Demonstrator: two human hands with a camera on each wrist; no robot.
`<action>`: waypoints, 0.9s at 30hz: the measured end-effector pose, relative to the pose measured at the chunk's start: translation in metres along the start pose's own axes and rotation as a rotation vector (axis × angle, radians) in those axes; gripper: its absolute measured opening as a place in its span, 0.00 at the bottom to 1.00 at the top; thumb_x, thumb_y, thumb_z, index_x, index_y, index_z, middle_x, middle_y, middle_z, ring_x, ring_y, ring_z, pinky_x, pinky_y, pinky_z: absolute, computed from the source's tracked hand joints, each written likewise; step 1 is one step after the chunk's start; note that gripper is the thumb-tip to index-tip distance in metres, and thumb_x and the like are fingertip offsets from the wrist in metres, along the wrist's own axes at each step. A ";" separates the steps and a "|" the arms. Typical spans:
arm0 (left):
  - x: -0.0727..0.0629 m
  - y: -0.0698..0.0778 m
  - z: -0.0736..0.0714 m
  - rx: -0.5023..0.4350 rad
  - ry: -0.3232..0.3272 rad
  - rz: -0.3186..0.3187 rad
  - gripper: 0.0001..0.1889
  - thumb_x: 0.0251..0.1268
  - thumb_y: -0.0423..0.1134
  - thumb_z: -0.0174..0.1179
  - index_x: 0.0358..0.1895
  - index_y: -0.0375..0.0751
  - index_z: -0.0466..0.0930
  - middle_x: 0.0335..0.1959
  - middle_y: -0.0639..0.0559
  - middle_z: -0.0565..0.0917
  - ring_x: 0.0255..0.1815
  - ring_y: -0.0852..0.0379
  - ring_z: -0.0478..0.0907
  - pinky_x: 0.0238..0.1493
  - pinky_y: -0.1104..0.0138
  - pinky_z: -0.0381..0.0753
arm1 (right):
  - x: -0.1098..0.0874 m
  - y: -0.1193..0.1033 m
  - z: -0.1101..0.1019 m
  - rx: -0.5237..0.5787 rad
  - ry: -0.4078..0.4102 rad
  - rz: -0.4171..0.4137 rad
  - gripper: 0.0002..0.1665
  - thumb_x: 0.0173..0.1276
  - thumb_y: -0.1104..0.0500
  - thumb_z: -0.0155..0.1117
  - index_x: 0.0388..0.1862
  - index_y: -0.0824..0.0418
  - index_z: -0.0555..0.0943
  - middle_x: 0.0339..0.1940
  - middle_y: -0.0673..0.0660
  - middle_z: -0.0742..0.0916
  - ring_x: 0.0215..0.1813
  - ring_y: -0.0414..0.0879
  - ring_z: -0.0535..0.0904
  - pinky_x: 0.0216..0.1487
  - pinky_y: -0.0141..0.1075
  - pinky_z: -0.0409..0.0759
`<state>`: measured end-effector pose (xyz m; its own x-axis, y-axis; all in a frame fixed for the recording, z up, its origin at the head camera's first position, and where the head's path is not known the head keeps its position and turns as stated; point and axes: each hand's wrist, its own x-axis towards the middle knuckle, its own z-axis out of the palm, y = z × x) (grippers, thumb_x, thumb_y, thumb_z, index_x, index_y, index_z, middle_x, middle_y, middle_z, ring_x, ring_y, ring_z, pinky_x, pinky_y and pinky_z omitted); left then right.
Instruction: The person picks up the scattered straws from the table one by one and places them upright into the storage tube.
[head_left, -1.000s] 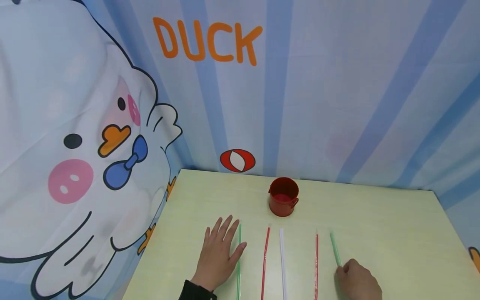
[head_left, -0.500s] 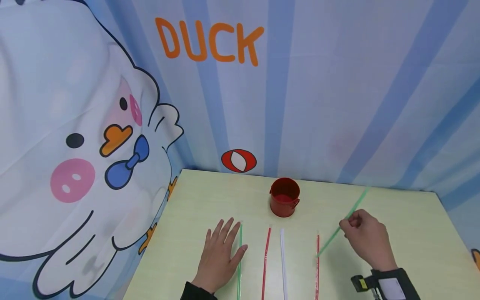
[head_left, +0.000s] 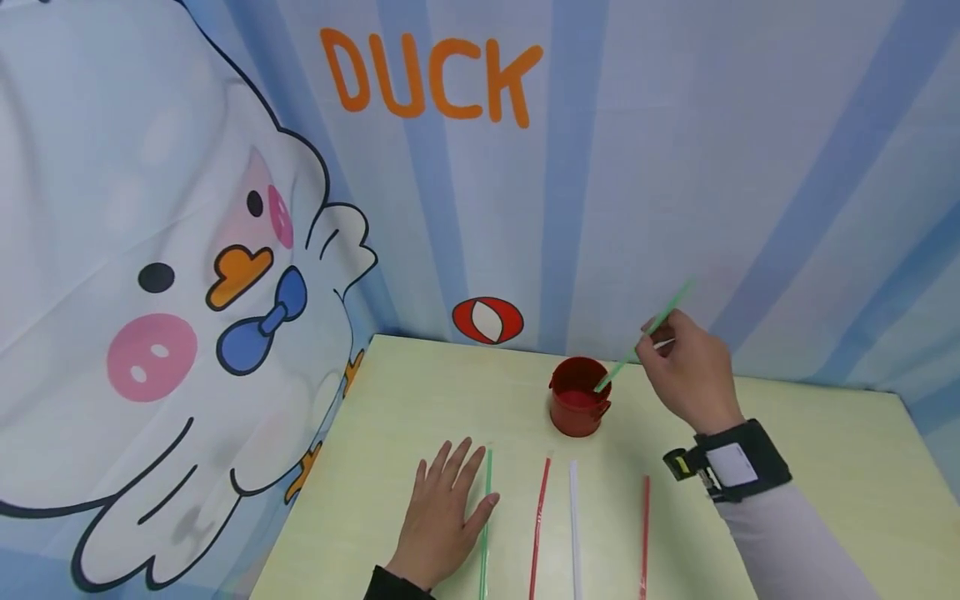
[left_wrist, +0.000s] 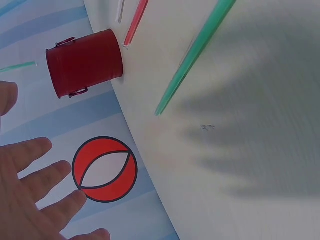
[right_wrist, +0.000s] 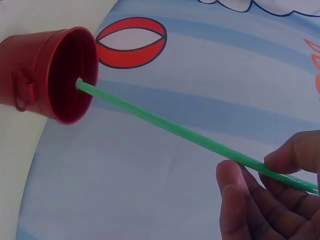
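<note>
My right hand [head_left: 692, 367] pinches a green straw [right_wrist: 165, 123] between thumb and fingers, above the back of the table. The straw slants down to the left, its lower end at the mouth of a small red bucket [head_left: 577, 400]. In the right wrist view that end appears just inside the rim. My left hand [head_left: 442, 518] is spread flat with fingers apart, beside a second green straw [head_left: 486, 525]. From the left wrist view, the left fingers [left_wrist: 35, 150] are apart and hold nothing.
To the right of the left hand lie a red straw [head_left: 540, 529], a pale lilac straw [head_left: 575, 529] and another red straw [head_left: 645, 533], roughly parallel on the light table [head_left: 442, 383]. A printed duck curtain [head_left: 645, 167] hangs right behind the table.
My right hand lifted the green straw off the table at right, then carried it up and left to the red bucket, tilting it. The left hand stayed nearly still.
</note>
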<state>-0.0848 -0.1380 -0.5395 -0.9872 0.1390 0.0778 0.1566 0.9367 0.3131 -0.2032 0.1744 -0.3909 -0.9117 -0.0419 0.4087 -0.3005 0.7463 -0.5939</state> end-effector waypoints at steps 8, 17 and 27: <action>0.000 -0.004 -0.001 0.001 -0.002 0.001 0.36 0.76 0.62 0.55 0.80 0.51 0.63 0.83 0.49 0.63 0.84 0.42 0.56 0.79 0.34 0.57 | 0.028 -0.011 0.031 0.002 -0.073 -0.018 0.11 0.77 0.60 0.55 0.47 0.66 0.80 0.41 0.67 0.90 0.35 0.59 0.86 0.27 0.41 0.78; -0.002 -0.005 0.003 0.020 -0.005 0.008 0.36 0.78 0.64 0.50 0.80 0.51 0.63 0.83 0.50 0.63 0.84 0.43 0.57 0.78 0.35 0.59 | 0.034 0.002 0.057 -0.018 -0.266 0.100 0.26 0.79 0.55 0.58 0.65 0.73 0.76 0.41 0.70 0.89 0.27 0.52 0.82 0.26 0.40 0.78; -0.001 -0.007 0.004 0.031 0.003 0.000 0.36 0.77 0.63 0.53 0.80 0.51 0.63 0.83 0.49 0.63 0.84 0.43 0.57 0.78 0.35 0.59 | 0.026 0.013 0.059 -0.010 -0.316 0.124 0.33 0.79 0.52 0.55 0.75 0.71 0.69 0.45 0.69 0.89 0.32 0.52 0.84 0.29 0.39 0.79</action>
<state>-0.0851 -0.1431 -0.5456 -0.9871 0.1385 0.0808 0.1560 0.9461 0.2838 -0.2474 0.1441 -0.4292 -0.9834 -0.1528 0.0978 -0.1803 0.7648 -0.6185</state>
